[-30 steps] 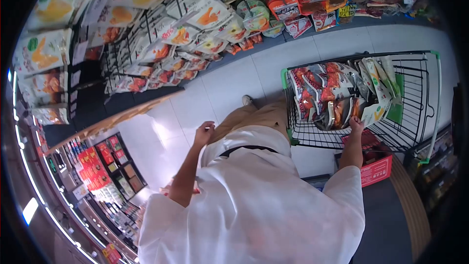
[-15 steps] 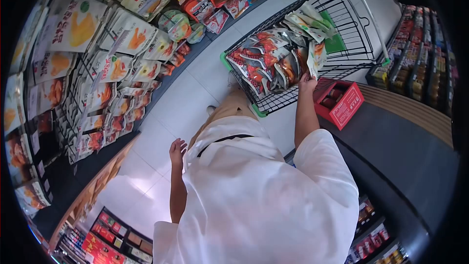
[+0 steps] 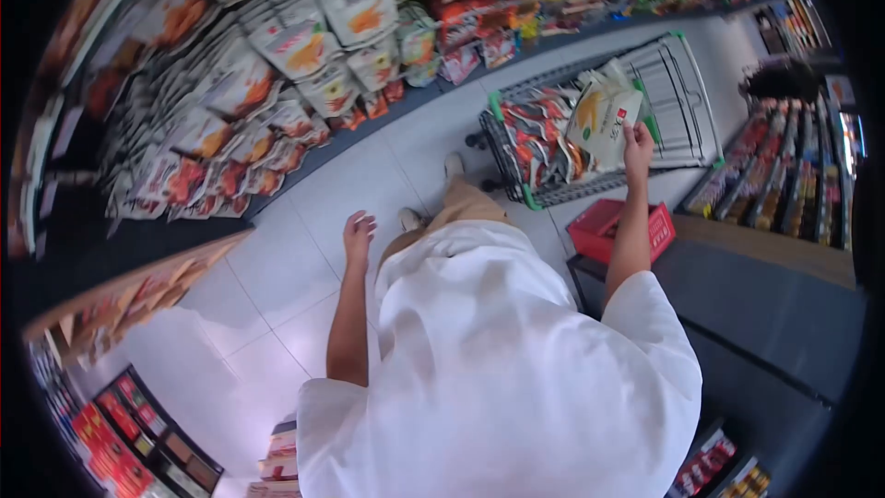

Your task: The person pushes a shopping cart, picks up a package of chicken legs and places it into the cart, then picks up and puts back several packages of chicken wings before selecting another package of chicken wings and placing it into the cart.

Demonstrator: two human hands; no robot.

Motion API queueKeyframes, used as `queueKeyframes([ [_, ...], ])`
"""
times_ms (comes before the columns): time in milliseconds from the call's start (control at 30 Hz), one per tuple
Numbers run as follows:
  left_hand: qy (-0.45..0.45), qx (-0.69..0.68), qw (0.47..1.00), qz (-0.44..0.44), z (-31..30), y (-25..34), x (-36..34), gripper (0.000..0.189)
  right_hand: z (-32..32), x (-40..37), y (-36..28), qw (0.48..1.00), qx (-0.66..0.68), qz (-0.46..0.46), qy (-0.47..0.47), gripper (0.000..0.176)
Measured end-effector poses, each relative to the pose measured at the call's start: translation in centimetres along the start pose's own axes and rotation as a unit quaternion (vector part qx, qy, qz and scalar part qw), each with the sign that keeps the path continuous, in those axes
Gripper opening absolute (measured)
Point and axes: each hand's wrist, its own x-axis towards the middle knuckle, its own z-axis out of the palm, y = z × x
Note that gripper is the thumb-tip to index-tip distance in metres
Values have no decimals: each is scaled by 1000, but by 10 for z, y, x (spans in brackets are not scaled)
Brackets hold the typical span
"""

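My right hand grips the edge of a pale snack bag with a yellow food picture and dark lettering. The bag is held over the shopping cart, which has a dark wire basket and green corners. Piled in the cart are several red-and-dark food packets, partly covered by the held bag. My left hand hangs over the floor to the left of my body, holding nothing, its fingers apart.
A long rack of hanging snack bags runs along the left and far side. A red box stands right of the cart, by a dark counter. Shelves of jars and packets are at the right. Pale floor tiles lie between.
My right hand has raised the pale bag from the cart's near edge, its printed front now showing. The view has turned, and my left hand's fingers have spread.
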Motion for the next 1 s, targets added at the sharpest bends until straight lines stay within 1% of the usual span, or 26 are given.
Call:
queueKeyframes([
  [67,-12,-16,999,40,12,27,-7,31,40,7,-42,997,-26,-22,-76,26],
  [133,-34,-7,995,99,19,46,-12,30,87,6,-86,985,-50,-53,-159,25],
  [200,-55,2,982,180,23,61,-15,30,137,1,-121,963,-79,-89,-244,24],
  [233,-54,-1,980,190,25,74,-20,31,159,-2,-133,946,-110,-124,-278,20],
  [267,-68,-25,969,237,26,76,-17,33,179,-6,-145,927,-142,-157,-308,17],
  [333,-78,4,968,237,23,111,-39,39,215,-34,-196,868,-218,-241,-376,16],
  [433,17,139,925,353,16,157,-68,47,255,-69,-233,802,-214,-297,-471,16],
  [533,93,214,835,498,8,192,-82,59,278,-96,-247,762,-197,-329,-522,15],
  [633,-59,139,889,432,6,217,-97,61,289,-121,-269,730,-158,-356,-561,14],
  [733,-188,68,920,336,11,220,-97,45,300,-129,-271,700,-123,-375,-596,14],
  [767,-146,55,905,395,17,220,-98,31,303,-130,-275,705,-116,-383,-585,15],
  [867,-134,55,924,355,19,224,-95,25,309,-120,-280,716,-110,-412,-553,17],
  [1000,-48,107,921,372,32,241,-92,22,311,-104,-269,739,-115,-424,-510,21],
])
